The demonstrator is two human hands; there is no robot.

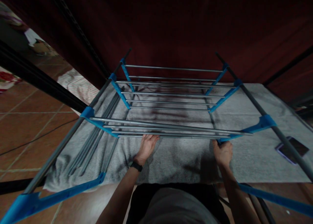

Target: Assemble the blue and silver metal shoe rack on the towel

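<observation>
A rack of grey metal rods and blue plastic brackets stands on a grey towel-covered surface. My left hand (147,148), with a dark band on its wrist, has its fingers curled over the lowest front rod (181,136). At that rod's right end, my right hand (223,152) is closed around the lower end of a blue bracket (233,137); its fingertips are partly hidden. Above the hands, a longer rod (171,125) lies slantwise, and its right end overlaps the right bracket. The left blue bracket (104,126) holds the other ends of the front rods.
Several loose rods (94,142) lie on the left of the grey towel (181,162). A phone (292,150) rests at the right, beneath a long side pole (254,101). Blue end pieces (66,193) jut toward me. A dark red curtain (171,28) hangs behind.
</observation>
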